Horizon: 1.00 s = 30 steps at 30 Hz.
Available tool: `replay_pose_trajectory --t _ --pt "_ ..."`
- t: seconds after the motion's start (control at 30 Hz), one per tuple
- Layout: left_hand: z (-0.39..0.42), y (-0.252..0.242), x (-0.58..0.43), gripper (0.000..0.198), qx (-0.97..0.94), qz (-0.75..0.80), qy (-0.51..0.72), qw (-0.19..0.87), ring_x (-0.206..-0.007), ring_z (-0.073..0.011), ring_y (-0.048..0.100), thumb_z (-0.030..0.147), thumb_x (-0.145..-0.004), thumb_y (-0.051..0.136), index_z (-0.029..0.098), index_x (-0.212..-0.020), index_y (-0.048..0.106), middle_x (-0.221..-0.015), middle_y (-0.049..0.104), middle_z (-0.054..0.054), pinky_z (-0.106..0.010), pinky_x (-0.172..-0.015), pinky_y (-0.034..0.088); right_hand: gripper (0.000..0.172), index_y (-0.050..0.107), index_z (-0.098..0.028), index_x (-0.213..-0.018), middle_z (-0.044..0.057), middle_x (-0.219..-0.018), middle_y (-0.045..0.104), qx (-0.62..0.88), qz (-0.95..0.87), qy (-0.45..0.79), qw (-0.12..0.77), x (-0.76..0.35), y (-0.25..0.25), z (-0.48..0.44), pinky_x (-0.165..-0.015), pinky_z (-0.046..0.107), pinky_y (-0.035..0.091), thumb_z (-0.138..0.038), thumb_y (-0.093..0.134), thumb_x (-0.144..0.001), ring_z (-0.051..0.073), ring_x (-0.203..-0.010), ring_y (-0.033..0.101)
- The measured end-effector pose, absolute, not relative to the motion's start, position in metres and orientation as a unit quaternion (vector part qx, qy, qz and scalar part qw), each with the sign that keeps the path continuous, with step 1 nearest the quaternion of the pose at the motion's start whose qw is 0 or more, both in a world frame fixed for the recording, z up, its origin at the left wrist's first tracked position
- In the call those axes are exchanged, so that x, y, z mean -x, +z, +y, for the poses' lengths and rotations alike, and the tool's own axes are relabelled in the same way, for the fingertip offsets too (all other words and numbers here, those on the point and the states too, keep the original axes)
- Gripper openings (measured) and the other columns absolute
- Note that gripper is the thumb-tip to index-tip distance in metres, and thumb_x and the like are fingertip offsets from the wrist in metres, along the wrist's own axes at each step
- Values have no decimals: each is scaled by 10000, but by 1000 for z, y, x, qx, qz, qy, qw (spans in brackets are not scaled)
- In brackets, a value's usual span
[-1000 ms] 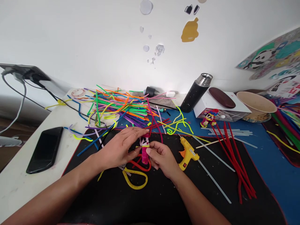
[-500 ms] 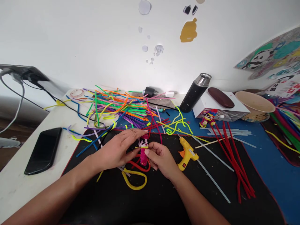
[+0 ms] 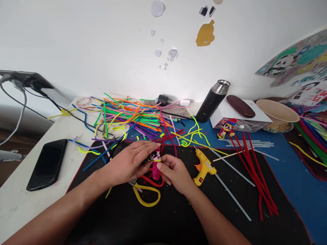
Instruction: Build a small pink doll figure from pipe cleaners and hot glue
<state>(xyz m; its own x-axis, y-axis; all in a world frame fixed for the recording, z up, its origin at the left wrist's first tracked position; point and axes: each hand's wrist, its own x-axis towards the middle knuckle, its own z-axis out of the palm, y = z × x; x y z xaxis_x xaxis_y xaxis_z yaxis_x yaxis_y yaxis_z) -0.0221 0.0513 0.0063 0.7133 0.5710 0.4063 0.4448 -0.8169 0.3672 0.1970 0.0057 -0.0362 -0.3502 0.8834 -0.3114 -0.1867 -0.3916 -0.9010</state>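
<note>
A small pipe-cleaner figure [image 3: 156, 164] with a pink wrapped body and a white and black head stands upright over the black mat [image 3: 178, 214]. My right hand [image 3: 176, 173] is closed around its pink body from the right. My left hand [image 3: 129, 162] pinches the figure's head from the left, fingers stretched over it. A dark red pipe cleaner [image 3: 166, 136] rises from the figure toward the pile. Under my hands lie scissors with yellow and red handles [image 3: 148, 194].
A heap of coloured pipe cleaners [image 3: 127, 117] covers the desk's back. A yellow glue gun [image 3: 204, 166] lies right of my hands, with clear glue sticks [image 3: 233, 195] and red pipe cleaners [image 3: 255, 170]. A black flask [image 3: 213, 101], a second figure [image 3: 226, 128], a bowl [image 3: 277, 114], a phone [image 3: 47, 163].
Both hands and the figure have sunk slightly toward the mat. My left fingers have closed a little further over the figure's head.
</note>
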Motion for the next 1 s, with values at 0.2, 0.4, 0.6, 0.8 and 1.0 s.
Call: replay_pose_trajectory --t 0.2,0.4,0.6,0.8,1.0 --pt "51 5 18 621 -911 272 283 127 -1240 -282 710 101 -967 613 185 -1558 443 -1318 738 -172 -440 -1053 604 401 603 -195 -838 -101 -556 536 426 -403 717 377 -196 -35 6 -359 203 223 -547 795 -848 40 -345 349" --pt "49 2 18 645 -903 281 293 140 -1251 -285 712 100 -958 612 220 -1571 449 -1328 740 -156 -446 -1061 601 406 601 -199 -843 -99 -551 537 430 -403 716 375 -196 -35 6 -359 202 227 -557 793 -850 46 -346 358" --pt "50 2 17 671 -898 288 283 175 -1313 -277 680 117 -998 584 244 -1624 378 -1423 696 -160 -451 -1106 574 403 602 -202 -849 -103 -536 521 435 -408 708 379 -195 -37 6 -359 202 228 -561 784 -854 50 -351 348" --pt "39 5 21 551 -821 402 331 233 -1443 -330 545 222 -1009 614 232 -1538 462 -1538 570 -180 -563 -1192 472 370 605 -206 -849 -101 -526 507 471 -413 670 398 -199 -32 9 -368 210 219 -536 772 -867 54 -355 339" --pt "26 -4 10 364 -608 468 339 544 -1000 -251 737 524 -998 658 217 -1192 638 -1084 744 -91 -423 -872 640 349 591 -218 -829 -116 -507 431 501 -423 626 422 -201 -25 14 -382 219 220 -516 769 -873 65 -369 336"
